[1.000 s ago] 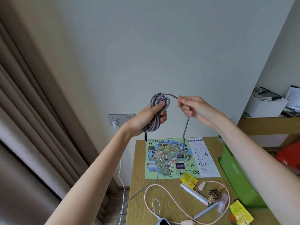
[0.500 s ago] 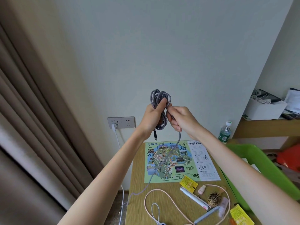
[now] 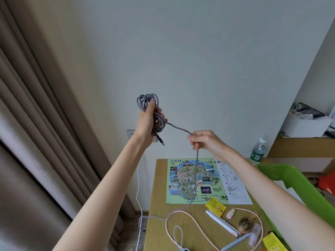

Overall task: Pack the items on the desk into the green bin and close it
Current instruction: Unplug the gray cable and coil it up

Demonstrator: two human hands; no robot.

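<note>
While the left hand (image 3: pixel 147 124) grips a gray cord (image 3: pixel 147 99) wound in loops, the right hand (image 3: pixel 205 142) pinches its loose tail, which hangs down to the desk (image 3: pixel 157 205). The bin (image 3: pixel 297 180) sits open on the right. The map (image 3: pixel 208 178), brush (image 3: pixel 244 224) and pink cord (image 3: pixel 183 213) are not packed yet, so most is left.

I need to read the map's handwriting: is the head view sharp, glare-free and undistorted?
Head view: the map is evenly lit with no glare, large digits legible, small print too fine; the wide-angle lens leans the curtain; the grey cable below the right hand looks motion-smeared.
</note>
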